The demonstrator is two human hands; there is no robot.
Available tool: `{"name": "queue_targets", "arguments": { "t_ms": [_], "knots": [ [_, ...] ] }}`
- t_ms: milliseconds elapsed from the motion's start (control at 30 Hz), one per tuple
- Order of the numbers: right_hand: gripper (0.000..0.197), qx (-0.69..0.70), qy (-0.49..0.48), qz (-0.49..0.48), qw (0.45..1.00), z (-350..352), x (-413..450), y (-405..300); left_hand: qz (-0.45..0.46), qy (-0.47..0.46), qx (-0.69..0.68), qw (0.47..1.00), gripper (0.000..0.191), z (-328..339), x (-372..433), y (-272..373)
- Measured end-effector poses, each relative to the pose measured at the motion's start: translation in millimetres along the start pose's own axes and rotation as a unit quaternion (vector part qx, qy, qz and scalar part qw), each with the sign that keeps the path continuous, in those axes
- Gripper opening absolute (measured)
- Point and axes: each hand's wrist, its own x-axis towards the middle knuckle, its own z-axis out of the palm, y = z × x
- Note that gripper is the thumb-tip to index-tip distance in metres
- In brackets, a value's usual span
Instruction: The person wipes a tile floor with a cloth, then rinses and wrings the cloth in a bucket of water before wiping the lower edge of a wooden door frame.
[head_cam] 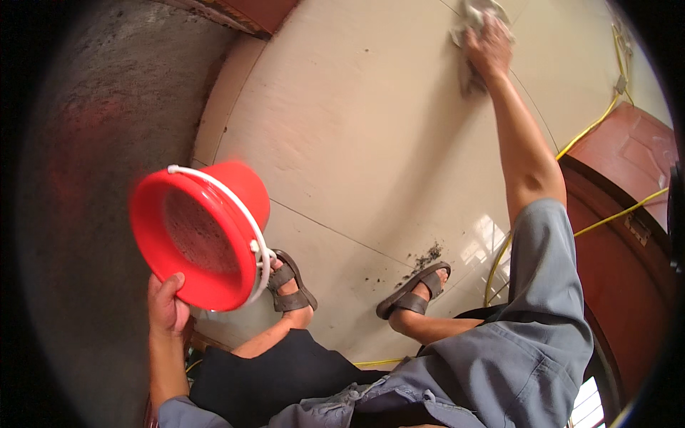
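Note:
My left hand [170, 302] grips the rim of a red plastic bucket [251, 187], thumb over the edge. The bucket is tilted towards me, and foamy, dark-looking water [200, 230] shows inside it. Its white handle [235, 200] lies down across the side. At the far end of my stretched right arm, my right hand [489, 48] presses a greyish cloth [481, 13] onto the pale tiled floor [342, 128]. Both hand and cloth are slightly blurred.
Dark crumbs of dirt [429, 255] lie beside my right sandal [415, 291]. My left sandal [291, 281] stands by the bucket. Rough dark ground [107, 134] borders the tiles on the left. A yellow cable [588, 125] runs past a red-brown panelled door [615, 241] on the right.

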Motion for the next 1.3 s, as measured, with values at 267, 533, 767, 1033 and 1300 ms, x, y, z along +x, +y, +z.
{"name": "queue_targets", "arguments": {
  "t_ms": [267,533,767,1033,1300],
  "knots": [
    [0.060,0.170,-0.129,-0.124,0.969,2.0,71.6,-246.5,-0.020,0.040,-0.011,0.999,0.055,-22.3,-26.5,-7.2],
    [0.041,0.268,-0.315,-0.381,0.827,-45.1,-161.7,-335.3,-0.011,0.030,-0.035,0.999,0.046,-34.5,-30.7,-6.3],
    [0.045,0.463,-0.199,-0.388,0.771,-93.5,-213.4,-333.3,0.010,0.031,-0.045,0.998,0.046,-44.5,-37.7,-4.7],
    [0.058,0.239,-0.136,-0.264,0.924,-53.7,-41.4,-351.4,0.007,0.054,-0.042,0.998,0.056,-68.9,-52.3,-14.5],
    [0.047,0.202,-0.171,-0.373,0.889,-39.5,-110.5,-445.7,-0.009,0.078,-0.054,0.996,0.052,-63.7,-56.2,-16.9]
  ]
}}
